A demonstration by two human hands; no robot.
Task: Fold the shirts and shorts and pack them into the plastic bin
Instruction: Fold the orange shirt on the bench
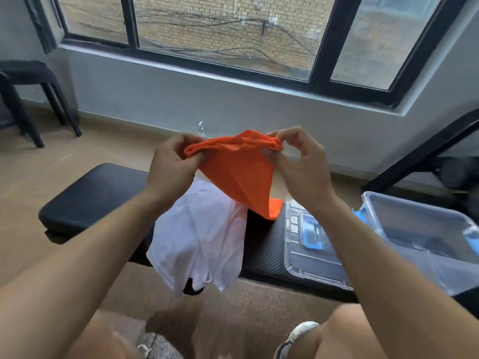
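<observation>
An orange garment [237,172] hangs in the air above the black padded bench [93,195]. My left hand [172,164] pinches its bunched top edge on the left, and my right hand [302,161] pinches the same edge on the right. Its lower tip touches the bench. Under it a white garment [202,242] lies crumpled across the bench and droops over the front edge. The clear plastic bin [420,229] with blue latches stands at the right, with nothing visible inside. Its clear lid [308,244] lies flat on the bench beside it.
A black stool [28,94] stands at the far left by the wall. A dark slanted frame [425,156] rises behind the bin. The window wall runs along the back. My knees and one white shoe [298,335] are below the bench's front edge.
</observation>
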